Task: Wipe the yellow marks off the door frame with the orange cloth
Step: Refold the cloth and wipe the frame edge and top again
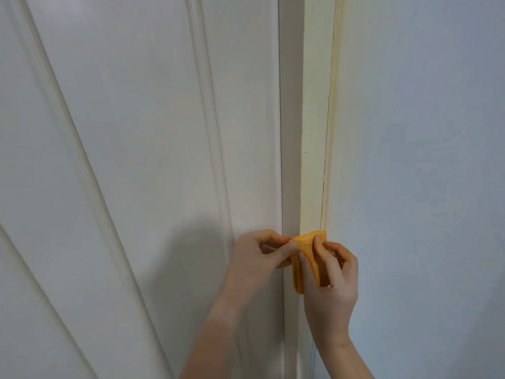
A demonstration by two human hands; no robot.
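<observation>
Cloth: we hold the orange cloth folded, low and right of centre, against the door frame.
Left hand: our thumb and fingertips pinch the cloth's upper left edge.
Right hand: our fingers close around the cloth's right side.
Frame: yellowish tint along its strip, running up the frame.
Door: white panelled, filling the left.
Wall: pale blue, right.

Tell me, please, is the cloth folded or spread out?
Folded. The cloth is bunched into a narrow layered wad, pinched between the left hand and right hand against the frame.
</observation>
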